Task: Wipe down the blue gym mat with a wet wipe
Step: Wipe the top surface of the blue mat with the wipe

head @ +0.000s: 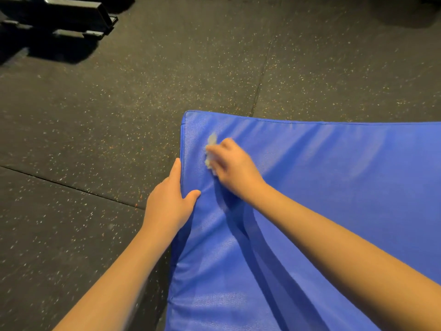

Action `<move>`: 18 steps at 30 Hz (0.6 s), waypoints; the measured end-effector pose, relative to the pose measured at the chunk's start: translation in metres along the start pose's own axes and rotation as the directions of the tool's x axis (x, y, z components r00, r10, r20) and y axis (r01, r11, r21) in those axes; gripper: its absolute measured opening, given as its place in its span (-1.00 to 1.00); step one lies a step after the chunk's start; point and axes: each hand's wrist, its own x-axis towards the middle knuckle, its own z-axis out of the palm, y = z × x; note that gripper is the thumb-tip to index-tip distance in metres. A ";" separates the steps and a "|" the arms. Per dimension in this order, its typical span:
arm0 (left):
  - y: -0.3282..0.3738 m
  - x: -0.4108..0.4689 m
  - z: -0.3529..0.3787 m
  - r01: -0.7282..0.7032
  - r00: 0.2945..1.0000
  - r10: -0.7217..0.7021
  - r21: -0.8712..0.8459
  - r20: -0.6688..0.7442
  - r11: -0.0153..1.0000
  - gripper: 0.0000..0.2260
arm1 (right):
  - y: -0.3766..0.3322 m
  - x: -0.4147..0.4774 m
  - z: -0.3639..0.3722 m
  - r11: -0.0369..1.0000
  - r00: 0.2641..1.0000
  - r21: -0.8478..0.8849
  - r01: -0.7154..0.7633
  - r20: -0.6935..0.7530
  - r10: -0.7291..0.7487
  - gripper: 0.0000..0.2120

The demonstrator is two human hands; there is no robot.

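Observation:
The blue gym mat (334, 177) lies on the floor and fills the right and lower part of the head view, its far left corner near the middle. My left hand (170, 197) grips the mat's left edge, thumb on top and fingers over the side. My right hand (232, 167) holds a crumpled white wet wipe (211, 149) and presses it on the mat's top surface near that far left corner. The wipe looks blurred and sticks out past my fingers to the left.
Dark speckled rubber floor tiles (119, 115) surround the mat, with seams running across them. The black metal base of a gym machine (62, 17) stands at the far upper left, well away from the mat.

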 end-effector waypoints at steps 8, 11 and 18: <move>0.000 0.003 0.002 0.006 1.000 -0.006 -0.030 0.007 1.000 -0.27 | 0.040 0.001 -0.014 0.920 0.927 -0.180 -0.347 -0.218 0.307 -0.84; -0.002 0.004 0.004 0.001 1.000 -0.001 -0.026 0.012 1.000 -0.27 | 0.027 -0.023 0.002 0.996 1.000 -0.085 -0.012 0.017 0.013 -0.84; -0.003 0.008 0.007 0.012 1.000 -0.013 0.012 0.027 1.000 -0.28 | 0.082 -0.024 -0.018 0.887 0.889 -0.139 -0.440 -0.206 0.408 -0.86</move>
